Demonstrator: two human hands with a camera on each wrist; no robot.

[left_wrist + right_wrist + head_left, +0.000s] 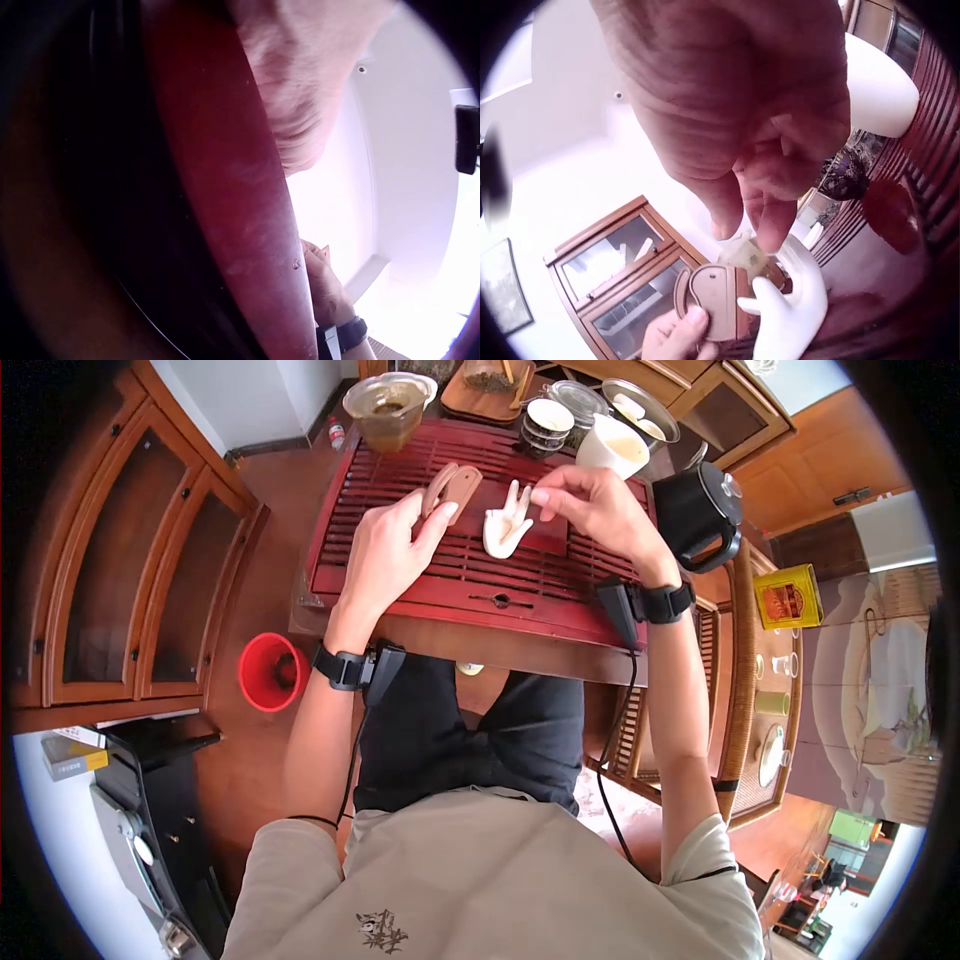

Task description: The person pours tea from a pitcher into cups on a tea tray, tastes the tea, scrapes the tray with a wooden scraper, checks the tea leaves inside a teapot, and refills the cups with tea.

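My left hand (388, 550) grips a flat brown piece (460, 493) between thumb and fingers; it has a curved arm along one side and a small hole near its rounded end. Beside it on the slatted red tea tray (460, 592) stands a white hand-shaped figure (505, 535), its fingers pointing up. My right hand (600, 510) is at the figure's fingertips. In the right wrist view, my right fingertips (776, 238) are spread a little apart, one right at a finger of the white figure (799, 304). The left wrist view shows mostly the table edge, with the held piece hidden.
A glass bowl (388, 425) stands at the tray's back left. Stacked cups (547, 425), a white pitcher (612, 448) and a black kettle (697, 515) line the back and right. A red bin (272, 672) sits on the floor at left; a rattan chair is at right.
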